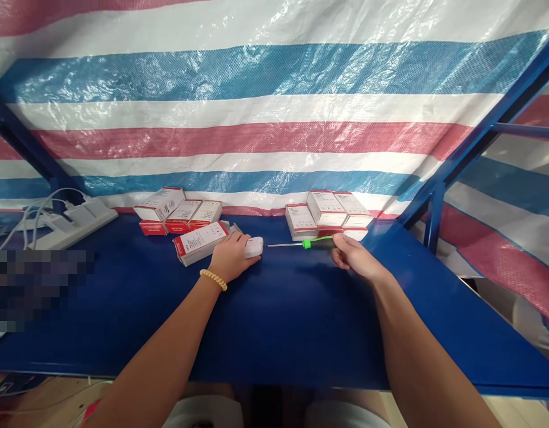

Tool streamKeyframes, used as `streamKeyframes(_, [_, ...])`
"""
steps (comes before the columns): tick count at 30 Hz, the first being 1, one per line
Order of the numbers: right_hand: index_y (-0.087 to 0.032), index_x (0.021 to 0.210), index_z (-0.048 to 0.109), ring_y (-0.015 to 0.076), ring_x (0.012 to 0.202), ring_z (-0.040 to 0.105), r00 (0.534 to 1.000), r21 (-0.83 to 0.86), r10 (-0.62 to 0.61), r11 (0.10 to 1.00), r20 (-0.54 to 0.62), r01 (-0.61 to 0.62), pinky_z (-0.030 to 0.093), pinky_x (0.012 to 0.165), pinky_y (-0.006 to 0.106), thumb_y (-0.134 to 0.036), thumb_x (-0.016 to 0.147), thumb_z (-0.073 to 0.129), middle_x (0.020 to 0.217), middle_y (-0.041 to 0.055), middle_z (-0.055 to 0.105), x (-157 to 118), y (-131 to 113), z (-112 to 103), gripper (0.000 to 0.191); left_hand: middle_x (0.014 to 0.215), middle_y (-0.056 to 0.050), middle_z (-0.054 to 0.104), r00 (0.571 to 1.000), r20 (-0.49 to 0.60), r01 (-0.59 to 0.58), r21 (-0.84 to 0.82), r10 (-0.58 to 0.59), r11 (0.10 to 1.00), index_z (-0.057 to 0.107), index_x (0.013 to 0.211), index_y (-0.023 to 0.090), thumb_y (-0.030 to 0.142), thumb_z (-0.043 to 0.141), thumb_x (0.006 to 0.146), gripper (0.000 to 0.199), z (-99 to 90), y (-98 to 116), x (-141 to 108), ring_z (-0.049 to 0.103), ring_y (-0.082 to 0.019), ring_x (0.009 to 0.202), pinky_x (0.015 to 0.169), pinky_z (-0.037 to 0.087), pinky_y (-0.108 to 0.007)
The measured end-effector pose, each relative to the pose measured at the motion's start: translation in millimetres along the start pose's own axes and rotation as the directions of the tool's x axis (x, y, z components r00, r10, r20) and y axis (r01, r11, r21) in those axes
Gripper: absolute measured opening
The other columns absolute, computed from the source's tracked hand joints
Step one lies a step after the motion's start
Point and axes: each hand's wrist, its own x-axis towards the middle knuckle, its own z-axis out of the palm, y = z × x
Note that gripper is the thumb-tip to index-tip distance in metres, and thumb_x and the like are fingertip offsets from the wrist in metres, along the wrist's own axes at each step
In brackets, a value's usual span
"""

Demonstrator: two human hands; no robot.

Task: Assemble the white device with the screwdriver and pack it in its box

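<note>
Left hand (232, 257), centre of the frame, grips a white device (254, 247) beside an open box (199, 242); rightward, a thin rod (283, 245) leads to a green piece (306, 244), its strand pinched by the right hand (352, 257).

A shiny plastic sheet (256, 71) with red, white and blue stripes hangs behind the blue bench (292, 333). Slanted blue metal posts (483, 139) stand at both sides. On the bench's left end, a white power strip (72, 229) holds several white plugs (81, 213), with white cables (34, 208) looping beside it. The area in front of it is pixelated. More cables (47, 410) lie below the bench.
</note>
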Motion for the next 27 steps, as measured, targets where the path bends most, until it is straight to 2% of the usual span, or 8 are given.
streamKeyframes(2, [-0.023, 0.053, 0.038, 0.0093, 0.035, 0.031, 0.999, -0.128, -0.017, 0.992, -0.034, 0.012, 0.028, 0.042, 0.027, -0.073, 0.083, 0.042, 0.033, -0.0028, 0.037, -1, 0, -1, 0.058, 0.111, -0.011, 0.064, 1.000, -0.002, -0.006, 0.005, 0.006, 1.000, 0.061, 0.113, 0.019, 0.050, 0.066, 0.078, 0.048, 0.9, 0, 0, 0.064, -0.028, 0.097, 0.082, 0.052, -0.037])
streamKeyframes(5, [-0.022, 0.051, 0.045, 0.0101, 0.032, 0.033, 0.997, -0.142, 0.032, 0.989, -0.075, -0.042, 0.030, 0.042, 0.028, -0.076, 0.083, 0.035, 0.030, -0.0019, 0.035, 1, 4, -3, 0.064, 0.108, -0.011, 0.065, 0.999, -0.010, -0.030, 0.012, 0.031, 0.999, 0.061, 0.112, 0.019, 0.049, 0.067, 0.078, 0.047, 2.1, -1, 1, 0.064, -0.028, 0.097, 0.083, 0.051, -0.037])
streamKeyframes(9, [-0.021, 0.069, 0.053, 0.0112, 0.032, 0.033, 0.999, 0.060, 0.032, 0.998, 0.008, -0.032, 0.029, 0.040, 0.027, -0.068, 0.085, 0.034, 0.033, -0.0035, 0.038, 4, 10, -4, 0.054, 0.107, -0.010, 0.065, 0.999, -0.001, -0.045, 0.009, 0.045, 0.999, 0.061, 0.113, 0.018, 0.050, 0.067, 0.077, 0.048, 3.3, -2, 2, 0.063, -0.028, 0.097, 0.084, 0.052, -0.038])
streamKeyframes(13, [-0.023, 0.080, 0.047, 0.0121, 0.033, 0.033, 0.999, 0.226, -0.023, 0.974, 0.041, 0.013, 0.028, 0.041, 0.026, -0.054, 0.083, 0.046, 0.036, -0.0068, 0.040, 5, 9, -3, 0.030, 0.109, -0.011, 0.064, 0.999, 0.004, -0.043, 0.005, 0.043, 0.999, 0.061, 0.112, 0.018, 0.050, 0.069, 0.076, 0.049, 3.2, 0, 2, 0.063, -0.028, 0.098, 0.085, 0.051, -0.039])
streamKeyframes(17, [-0.024, 0.065, 0.040, 0.0108, 0.033, 0.032, 1.000, 0.041, -0.016, 0.999, -0.017, 0.017, 0.027, 0.041, 0.027, -0.062, 0.084, 0.050, 0.033, -0.0063, 0.037, 5, 8, -3, 0.043, 0.111, -0.011, 0.064, 0.999, 0.007, -0.033, -0.006, 0.033, 0.999, 0.061, 0.112, 0.017, 0.048, 0.069, 0.076, 0.047, 3.1, 2, 2, 0.062, -0.029, 0.100, 0.087, 0.051, -0.040])
streamKeyframes(22, [-0.020, 0.055, 0.050, 0.0099, 0.029, 0.032, 0.993, -0.084, 0.090, 0.992, -0.082, -0.097, 0.027, 0.039, 0.027, -0.073, 0.082, 0.043, 0.029, -0.0034, 0.035, 7, 15, -2, 0.059, 0.114, -0.010, 0.063, 0.999, 0.021, 0.045, -0.050, -0.044, 0.998, 0.058, 0.119, 0.018, 0.049, 0.064, 0.080, 0.050, 4.0, -1, 4, 0.063, -0.029, 0.098, 0.085, 0.052, -0.040])
streamKeyframes(25, [-0.019, 0.060, 0.055, 0.0106, 0.030, 0.034, 0.998, 0.012, 0.064, 0.998, -0.025, -0.063, 0.030, 0.039, 0.027, -0.068, 0.084, 0.043, 0.030, -0.0033, 0.036, 9, 16, -1, 0.055, 0.115, -0.009, 0.062, 0.998, 0.024, 0.054, -0.060, -0.053, 0.997, 0.058, 0.120, 0.018, 0.046, 0.063, 0.080, 0.048, 3.6, -1, 5, 0.063, -0.028, 0.098, 0.085, 0.052, -0.039])
streamKeyframes(27, [-0.020, 0.075, 0.057, 0.0119, 0.032, 0.036, 1.000, 0.163, 0.002, 0.987, 0.014, -0.004, 0.031, 0.040, 0.027, -0.061, 0.083, 0.047, 0.034, -0.0041, 0.041, 9, 15, 0, 0.043, 0.113, -0.009, 0.063, 0.998, 0.029, 0.050, -0.045, -0.049, 0.998, 0.059, 0.118, 0.019, 0.043, 0.063, 0.079, 0.046, 3.0, 0, 5, 0.063, -0.028, 0.097, 0.083, 0.052, -0.039])
